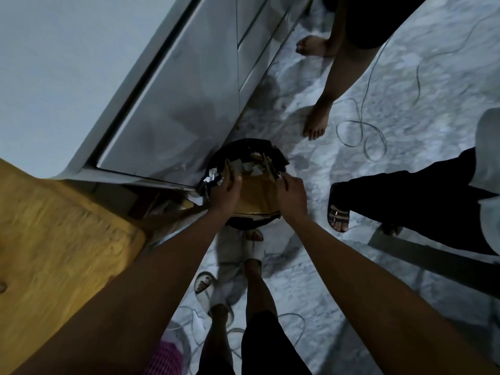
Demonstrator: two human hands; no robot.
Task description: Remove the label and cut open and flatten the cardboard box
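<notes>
- Cardboard (255, 194), brown and flattened, sits at the centre of the frame, held between both hands over a round black bin (244, 151).
- Left hand (226, 193) grips the left edge of the cardboard, fingers curled over it with the thumb on top.
- Right hand (292, 196) closes on the right edge, fingertips pinching near the torn upper corner.
- Both bare forearms reach in from the lower corners of the frame and meet at the cardboard.
- Inside the bin, beyond the hands, lie torn brown scraps (261, 159) and crumpled white paper (213, 178); whether any of it is the label cannot be told.
- Below the bin, the wearer's own feet stand on the pale marbled floor (405, 104), one in a white sandal (213, 293).
- Left of the hands is a yellow wooden tabletop (54, 239), and above it a white cabinet (176, 90) runs toward the upper centre.
- Two other people stand near: bare feet (315, 125) at upper centre, a foot in a black sandal (338, 215) at the right.
- Thin grey cable (362, 131) loops across the floor at the upper right.
</notes>
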